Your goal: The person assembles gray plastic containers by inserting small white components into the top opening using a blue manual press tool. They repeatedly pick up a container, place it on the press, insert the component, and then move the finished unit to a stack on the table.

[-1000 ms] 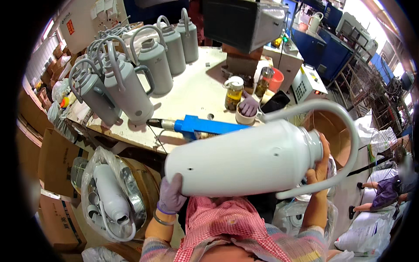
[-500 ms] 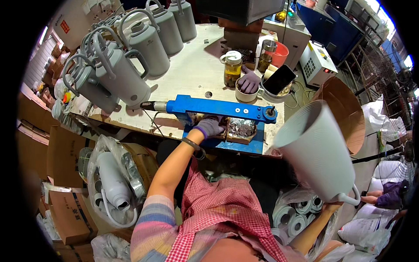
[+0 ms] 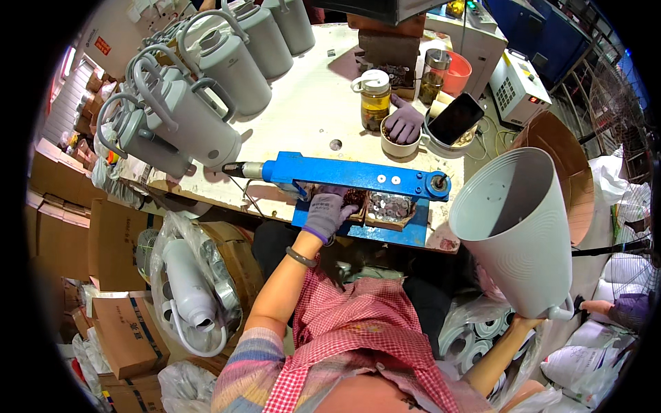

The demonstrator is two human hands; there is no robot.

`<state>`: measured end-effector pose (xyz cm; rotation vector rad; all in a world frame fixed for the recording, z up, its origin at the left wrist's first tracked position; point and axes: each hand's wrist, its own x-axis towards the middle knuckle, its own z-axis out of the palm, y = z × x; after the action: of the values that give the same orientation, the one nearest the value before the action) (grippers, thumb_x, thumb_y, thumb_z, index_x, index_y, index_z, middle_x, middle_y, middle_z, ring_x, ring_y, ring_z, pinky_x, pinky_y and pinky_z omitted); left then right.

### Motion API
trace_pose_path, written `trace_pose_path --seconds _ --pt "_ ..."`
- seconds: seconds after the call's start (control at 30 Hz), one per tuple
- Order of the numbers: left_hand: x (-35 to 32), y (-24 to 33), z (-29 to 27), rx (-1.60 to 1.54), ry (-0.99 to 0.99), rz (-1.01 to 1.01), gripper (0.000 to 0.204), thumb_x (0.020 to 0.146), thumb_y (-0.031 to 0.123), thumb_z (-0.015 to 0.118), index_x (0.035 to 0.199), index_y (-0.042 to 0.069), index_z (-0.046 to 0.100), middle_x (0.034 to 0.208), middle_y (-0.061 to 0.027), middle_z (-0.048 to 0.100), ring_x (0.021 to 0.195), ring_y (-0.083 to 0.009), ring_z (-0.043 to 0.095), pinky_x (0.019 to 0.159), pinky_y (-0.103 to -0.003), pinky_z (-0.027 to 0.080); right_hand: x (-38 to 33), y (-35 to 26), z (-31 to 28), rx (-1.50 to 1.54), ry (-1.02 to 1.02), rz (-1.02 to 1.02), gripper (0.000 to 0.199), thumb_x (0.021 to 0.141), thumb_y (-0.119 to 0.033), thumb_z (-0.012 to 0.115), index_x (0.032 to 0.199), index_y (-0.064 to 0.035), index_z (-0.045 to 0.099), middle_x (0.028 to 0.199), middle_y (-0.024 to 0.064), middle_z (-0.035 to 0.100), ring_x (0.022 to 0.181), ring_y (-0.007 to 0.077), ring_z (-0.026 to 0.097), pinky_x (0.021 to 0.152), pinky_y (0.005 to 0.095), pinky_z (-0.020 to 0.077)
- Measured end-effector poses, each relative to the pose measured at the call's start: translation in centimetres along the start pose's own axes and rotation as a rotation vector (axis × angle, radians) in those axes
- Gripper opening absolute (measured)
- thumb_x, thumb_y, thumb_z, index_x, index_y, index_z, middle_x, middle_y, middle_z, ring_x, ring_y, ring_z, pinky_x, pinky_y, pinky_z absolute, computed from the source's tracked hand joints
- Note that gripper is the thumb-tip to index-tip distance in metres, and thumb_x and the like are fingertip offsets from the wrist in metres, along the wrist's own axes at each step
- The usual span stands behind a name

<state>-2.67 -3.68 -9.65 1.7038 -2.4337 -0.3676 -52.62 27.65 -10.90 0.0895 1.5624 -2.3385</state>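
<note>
My left hand (image 3: pixel 328 212), in a grey knit glove, rests fingers-down in the tray of small metal discs (image 3: pixel 387 206) under the blue steel press arm (image 3: pixel 351 176). My right hand (image 3: pixel 527 322), mostly hidden, grips the smooth white conical jug body (image 3: pixel 513 227) low at my right, open end up.

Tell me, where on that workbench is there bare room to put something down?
The widest bare stretch of the workbench lies between the grey jugs and the glass jar, above the blue press. The right end is crowded with cups, a phone and a red tub. The left hand fills the front edge.
</note>
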Motion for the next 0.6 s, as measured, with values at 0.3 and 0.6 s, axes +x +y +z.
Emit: trace_pose_path --seconds 0.3,0.6 --pt "0.0 0.2 1.3 -0.242 0.415 0.074 0.028 0.086 0.032 0.071 0.081 0.004 0.070 0.074 -0.0179 0.066 0.068 -0.0345 0.065 0.063 -0.044 0.050 0.6 2.7 -0.4 0.098 -0.068 0.043 0.059 0.096 -0.058 0.042 0.133 -0.0133 0.053 0.126 0.0090 0.060 0.113 0.0279 0.059 0.093 0.0496 0.0524" --pt "-2.6 1.1 -3.1 -0.266 0.331 0.041 0.026 0.089 0.029 0.066 0.098 0.005 0.071 0.080 -0.0167 0.068 0.074 -0.0321 0.067 0.070 -0.043 0.052 -0.2 1.7 -1.2 0.168 -0.165 0.022 0.051 0.100 -0.051 0.042 0.128 -0.0109 0.056 0.119 0.0082 0.063 0.108 0.0245 0.062 0.090 0.0442 0.0545"
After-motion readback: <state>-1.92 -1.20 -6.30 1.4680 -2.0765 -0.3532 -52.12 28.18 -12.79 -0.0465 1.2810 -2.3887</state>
